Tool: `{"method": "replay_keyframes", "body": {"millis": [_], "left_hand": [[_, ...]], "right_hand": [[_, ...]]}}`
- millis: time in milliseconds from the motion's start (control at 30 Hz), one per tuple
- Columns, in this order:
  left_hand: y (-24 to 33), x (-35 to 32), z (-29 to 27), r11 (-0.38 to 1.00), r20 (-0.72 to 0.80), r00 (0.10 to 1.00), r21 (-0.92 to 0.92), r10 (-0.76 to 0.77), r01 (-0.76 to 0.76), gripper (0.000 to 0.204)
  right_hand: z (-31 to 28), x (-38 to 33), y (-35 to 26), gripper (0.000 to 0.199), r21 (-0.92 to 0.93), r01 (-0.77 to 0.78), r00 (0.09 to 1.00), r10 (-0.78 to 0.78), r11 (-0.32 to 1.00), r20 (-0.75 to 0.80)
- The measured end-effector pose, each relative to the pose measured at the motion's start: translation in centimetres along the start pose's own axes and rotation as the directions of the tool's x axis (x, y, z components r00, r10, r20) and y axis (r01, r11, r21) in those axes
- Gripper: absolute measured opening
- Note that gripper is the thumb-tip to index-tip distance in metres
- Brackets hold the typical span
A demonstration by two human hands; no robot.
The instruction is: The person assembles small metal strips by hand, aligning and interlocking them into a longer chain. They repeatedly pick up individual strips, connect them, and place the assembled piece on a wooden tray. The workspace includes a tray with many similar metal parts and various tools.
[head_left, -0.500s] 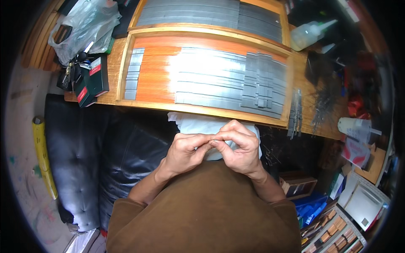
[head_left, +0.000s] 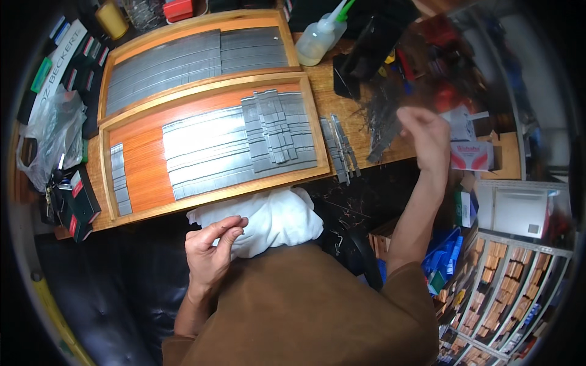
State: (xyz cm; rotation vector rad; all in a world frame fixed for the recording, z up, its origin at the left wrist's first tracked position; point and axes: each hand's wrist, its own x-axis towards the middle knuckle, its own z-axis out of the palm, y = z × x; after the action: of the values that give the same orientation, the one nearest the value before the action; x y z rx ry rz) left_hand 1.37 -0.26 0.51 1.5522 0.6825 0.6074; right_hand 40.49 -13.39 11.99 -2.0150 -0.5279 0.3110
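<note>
My left hand [head_left: 210, 250] is by the white cloth on my lap, thumb and forefinger pinched together; anything between them is too small to make out. My right hand [head_left: 427, 134] is stretched out over the right side of the table. Its fingers look closed but are slightly blurred, and what they hold, if anything, is hidden. Close to its fingertips are a dark grey strip [head_left: 386, 143] and a loose pile of thin dark metal pieces [head_left: 377, 110]. The nearer wooden tray [head_left: 217, 209] holds rows of thin grey metal strips [head_left: 207, 149], with more stacked crosswise at its right.
Behind lies a second wooden tray [head_left: 194, 77] of grey strips. Narrow metal strips [head_left: 340, 149] rest beside the near tray. Squeeze bottles [head_left: 314, 46] stand at the back, a plastic bag [head_left: 58, 131] and small dark boxes [head_left: 82, 201] at left. A white cloth [head_left: 274, 219] covers my lap.
My hands were together above my lap and have parted. The right has reached out to the right, toward the loose metal pile; the left stays near the lap. The view has turned rightward.
</note>
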Motion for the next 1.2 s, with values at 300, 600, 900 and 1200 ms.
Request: {"method": "replay_keyframes", "body": {"millis": [300, 600, 900, 1200], "left_hand": [[2.5, 1.4, 1.0, 1.000, 0.134, 0.991, 0.009, -0.007, 0.006, 0.015], [2.8, 0.8, 0.5, 0.994, 0.202, 0.979, 0.111, -0.033, 0.010, 0.019], [0.5, 0.5, 1.7, 0.924, 0.328, 0.880, -0.048, -0.344, 0.379, 0.016], [-2.6, 2.9, 0.9, 0.626, 0.450, 0.685, -0.298, -0.573, 0.720, 0.016]], "right_hand": [[6.2, -9.1, -3.3, 0.004, 0.096, 0.327, 0.843, -0.336, 0.940, 0.420], [15.3, -16.1, 0.3, 0.011, 0.413, 0.189, 0.706, -0.415, 0.891, 0.574], [16.1, -17.0, 4.6, 0.008, 0.466, -0.072, 0.770, -0.248, 0.882, 0.588], [18.6, -16.6, 8.1, 0.019, 0.313, -0.726, 0.515, 0.182, 0.612, 0.838]]}}
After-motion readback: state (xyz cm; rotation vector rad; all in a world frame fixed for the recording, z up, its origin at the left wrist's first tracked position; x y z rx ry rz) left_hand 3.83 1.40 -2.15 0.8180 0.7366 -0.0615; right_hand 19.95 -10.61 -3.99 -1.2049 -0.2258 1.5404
